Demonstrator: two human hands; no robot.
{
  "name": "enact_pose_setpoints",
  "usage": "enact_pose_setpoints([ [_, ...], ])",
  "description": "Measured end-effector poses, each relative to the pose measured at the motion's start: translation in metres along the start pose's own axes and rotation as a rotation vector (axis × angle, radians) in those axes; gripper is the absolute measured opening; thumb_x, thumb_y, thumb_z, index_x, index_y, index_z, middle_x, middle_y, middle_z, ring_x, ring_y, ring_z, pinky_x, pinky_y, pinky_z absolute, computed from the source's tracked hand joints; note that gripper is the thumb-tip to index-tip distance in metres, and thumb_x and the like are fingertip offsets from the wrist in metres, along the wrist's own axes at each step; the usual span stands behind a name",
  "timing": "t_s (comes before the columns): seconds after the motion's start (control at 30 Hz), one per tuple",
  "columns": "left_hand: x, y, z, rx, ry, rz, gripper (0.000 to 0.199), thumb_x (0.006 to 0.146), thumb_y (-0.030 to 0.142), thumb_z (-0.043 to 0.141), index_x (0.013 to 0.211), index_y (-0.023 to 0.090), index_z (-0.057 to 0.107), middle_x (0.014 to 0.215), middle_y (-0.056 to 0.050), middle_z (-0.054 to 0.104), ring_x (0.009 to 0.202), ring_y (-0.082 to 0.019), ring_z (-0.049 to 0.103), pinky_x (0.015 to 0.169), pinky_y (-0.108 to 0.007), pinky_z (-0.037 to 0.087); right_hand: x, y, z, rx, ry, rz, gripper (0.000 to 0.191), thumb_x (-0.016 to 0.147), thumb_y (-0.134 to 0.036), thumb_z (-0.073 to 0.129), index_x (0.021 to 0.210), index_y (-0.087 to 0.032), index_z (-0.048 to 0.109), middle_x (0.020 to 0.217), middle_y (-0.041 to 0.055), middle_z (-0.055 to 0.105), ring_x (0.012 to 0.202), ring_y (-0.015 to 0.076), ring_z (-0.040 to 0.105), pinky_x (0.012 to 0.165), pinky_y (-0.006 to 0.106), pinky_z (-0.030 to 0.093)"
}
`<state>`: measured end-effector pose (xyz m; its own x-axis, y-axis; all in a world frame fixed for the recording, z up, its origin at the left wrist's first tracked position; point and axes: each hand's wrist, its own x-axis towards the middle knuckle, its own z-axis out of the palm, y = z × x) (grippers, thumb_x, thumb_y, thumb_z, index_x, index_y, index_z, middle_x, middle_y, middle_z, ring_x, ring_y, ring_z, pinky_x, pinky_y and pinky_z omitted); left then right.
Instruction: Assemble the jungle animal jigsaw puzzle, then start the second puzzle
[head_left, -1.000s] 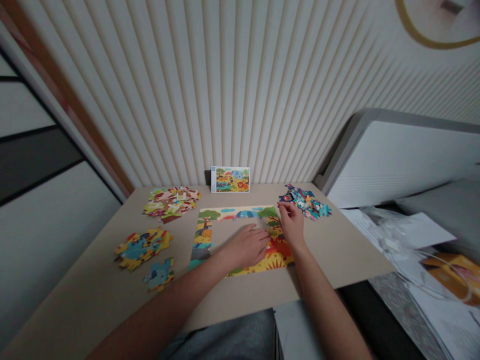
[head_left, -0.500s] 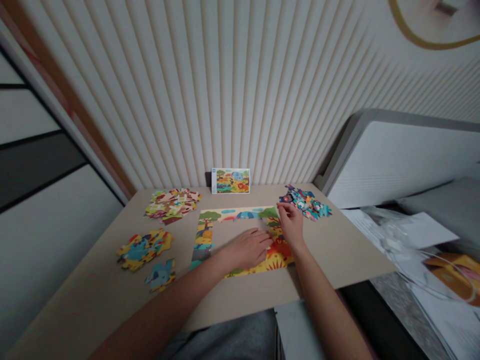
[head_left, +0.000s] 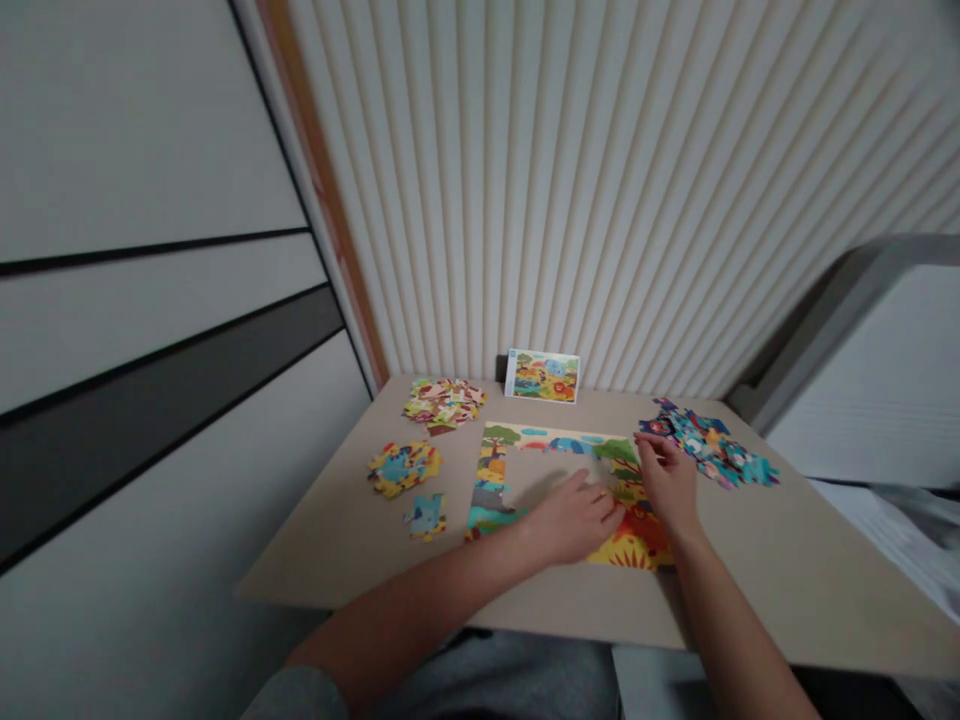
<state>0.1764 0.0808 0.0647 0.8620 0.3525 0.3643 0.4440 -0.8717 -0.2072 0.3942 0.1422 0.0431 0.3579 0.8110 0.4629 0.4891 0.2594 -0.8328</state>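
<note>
The puzzle lies flat on the table, its middle unfilled. The left hand rests over its right side, fingers loosely spread; the right hand's fingers curl beside the upper-right corner (whether they pinch anything, one cannot tell). Behind, the card's corner label is too small to read.

A: "Left of frame?"
B: "One white panelled front, upper left to lower left, crossed by one dark grey slanting band."
A: "Adjoining?"
B: "One orange-brown trim strip, narrow; then one off-white ribbed wall, upper middle to upper right."
A: "Right edge?"
B: "One grey-rimmed white panel, rounded corner, furniture type unclear."
A: "Lower frame?"
B: "One beige tabletop, straight-edged, matt."
A: "Light?"
B: "Dim, soft, greyish."
</note>
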Motion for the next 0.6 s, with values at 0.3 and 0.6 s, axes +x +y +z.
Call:
enact_pose_setpoints([
  [0.3, -0.171, -0.061, -0.072, 0.012, -0.088, -0.760, 0.027, 0.098, 0.025, 0.055, 0.122, 0.020, 0.065, 0.121, -0.011, 0.070, 0.117, -0.026, 0.062, 0.107, -0.042, 0.043, 0.002, 0.007, 0.000, -0.079, 0.010, -0.020, 0.043, 0.086, -0.053, 0.062, 0.101, -0.017, 0.080, 0.098, 0.0128, 0.079, 0.079, 0.0259, 0.070, 0.071, 0.038, 0.055],
  [0.6, -0.277, -0.093, -0.069, -0.074, -0.107, -1.135, 0.049, 0.092, 0.044, 0.063, 0.133, 0.018, 0.063, 0.137, -0.016, 0.065, 0.124, -0.031, 0.062, 0.110, -0.043, 0.045, 0.001, 0.004, 0.000, -0.126, -0.021, -0.050, 0.043, 0.087, -0.055, 0.061, 0.100, -0.018, 0.080, 0.097, 0.0128, 0.079, 0.080, 0.0271, 0.070, 0.071, 0.039, 0.054],
])
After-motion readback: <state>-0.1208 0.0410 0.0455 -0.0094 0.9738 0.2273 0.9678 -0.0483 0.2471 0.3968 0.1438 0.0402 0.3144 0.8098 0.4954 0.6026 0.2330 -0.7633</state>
